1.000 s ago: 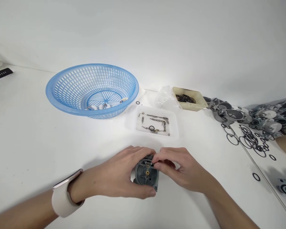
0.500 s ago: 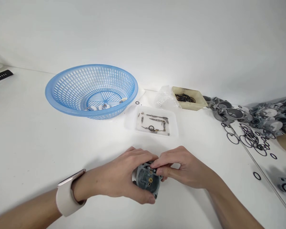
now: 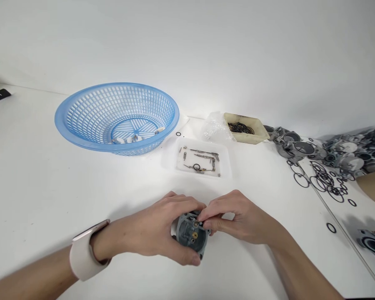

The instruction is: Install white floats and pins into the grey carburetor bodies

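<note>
My left hand (image 3: 158, 229) is wrapped round a grey metal carburetor body (image 3: 186, 233), thumb along its near edge and fingers over the far side. Its hollow underside faces up, showing brass jets inside. At the upper right rim of the carburetor, my right hand (image 3: 234, 216) has thumb and index finger pinched together. Whatever sits between those fingertips is hidden. Beyond the hands lies a white plastic tray (image 3: 226, 164) with small metal pins, jets and a black O-ring (image 3: 196, 167).
A blue plastic basket (image 3: 90, 143) with several white parts stands at the back left. Behind the tray are bubble wrap (image 3: 214, 127) and a cream box (image 3: 261, 135) of black rings. Carburetor bodies (image 3: 303, 148) and loose O-rings (image 3: 323, 177) spread on the right.
The whole view has shifted slightly, so things appear a little further left. Both hands keep nearly the same hold on the carburetor, the right fingers still pinched at its rim.
</note>
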The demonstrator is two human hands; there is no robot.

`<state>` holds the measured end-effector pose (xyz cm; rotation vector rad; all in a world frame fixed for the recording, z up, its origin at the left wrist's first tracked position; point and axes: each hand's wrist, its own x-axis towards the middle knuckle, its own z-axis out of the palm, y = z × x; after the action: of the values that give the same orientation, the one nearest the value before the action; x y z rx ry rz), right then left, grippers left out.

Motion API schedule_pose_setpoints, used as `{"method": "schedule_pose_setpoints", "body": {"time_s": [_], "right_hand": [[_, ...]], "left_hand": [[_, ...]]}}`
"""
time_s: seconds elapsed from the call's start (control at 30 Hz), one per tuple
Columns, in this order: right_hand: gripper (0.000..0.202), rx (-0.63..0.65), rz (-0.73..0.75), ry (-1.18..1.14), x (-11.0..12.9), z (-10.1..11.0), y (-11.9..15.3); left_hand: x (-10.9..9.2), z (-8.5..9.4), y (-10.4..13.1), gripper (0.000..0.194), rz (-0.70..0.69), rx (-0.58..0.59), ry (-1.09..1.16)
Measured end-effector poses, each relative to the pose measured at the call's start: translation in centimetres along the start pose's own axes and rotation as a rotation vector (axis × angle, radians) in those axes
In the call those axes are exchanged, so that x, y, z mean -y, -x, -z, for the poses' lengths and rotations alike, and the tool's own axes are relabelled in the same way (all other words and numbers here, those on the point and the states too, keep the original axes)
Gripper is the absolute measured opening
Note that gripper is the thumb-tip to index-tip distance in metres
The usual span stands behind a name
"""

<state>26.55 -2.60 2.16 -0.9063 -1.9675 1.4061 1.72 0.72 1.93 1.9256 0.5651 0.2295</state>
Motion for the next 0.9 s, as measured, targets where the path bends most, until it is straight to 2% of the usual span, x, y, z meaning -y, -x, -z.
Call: {"method": "schedule_pose_setpoints", "body": {"time_s": [0.23,0.6,0.77,0.9], "right_hand": [[0.016,-0.014,0.013,-0.006,0.1,-0.1,-0.1],[0.014,-0.042,0.109,0.133,0.4,0.0,-0.2],[0.013,-0.026,0.109,0.265,1.2,0.1,0.4],[0.009,-0.020,0.095,0.349,1.8,0.2,1.1]], "left_hand": [[0.1,0.0,0.0,0.056,0.008,0.012,0.019],[0.5,-0.1,0.1,0.061,0.024,0.005,0.007],[1.0,1.3,1.3,0.092,0.112,0.005,0.021],[0.3,2.0,2.0,0.098,0.136,-0.024,-0.063]]}}
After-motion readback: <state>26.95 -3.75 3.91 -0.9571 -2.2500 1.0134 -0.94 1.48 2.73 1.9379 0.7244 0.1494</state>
